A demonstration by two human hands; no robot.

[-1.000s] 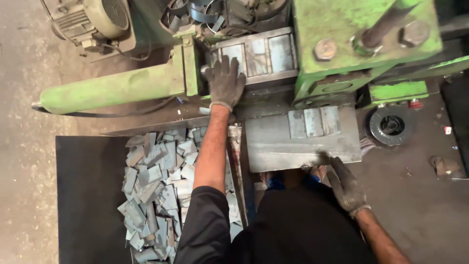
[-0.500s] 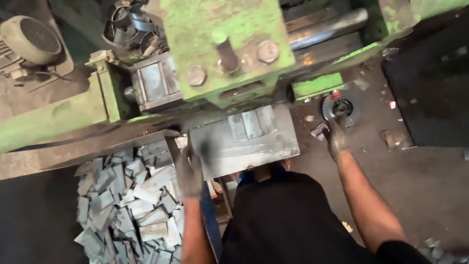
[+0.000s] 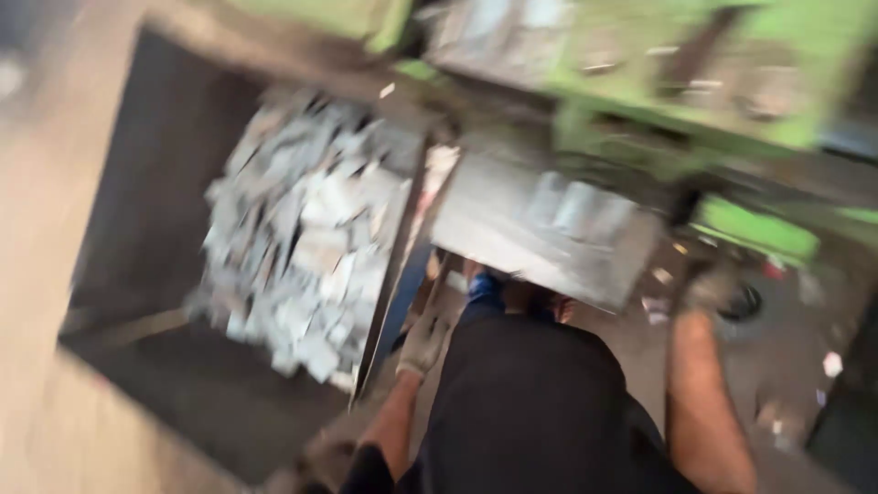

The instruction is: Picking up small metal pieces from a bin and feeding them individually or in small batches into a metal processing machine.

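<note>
Left hand (image 3: 422,346) at bin edge (image 3: 389,284), right hand (image 3: 709,288) past steel plate (image 3: 549,233); fingers' grip unreadable, blurred.

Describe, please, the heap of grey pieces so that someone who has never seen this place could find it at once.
Start at the big green machine across the top of the view. Below and left of it stands a dark open bin, beside the person's gloved left hand. The heap of grey pieces lies inside that bin against its right wall; unlike the single flat metal plate to its right, it is a loose pile of many small pale-grey bits.
</note>
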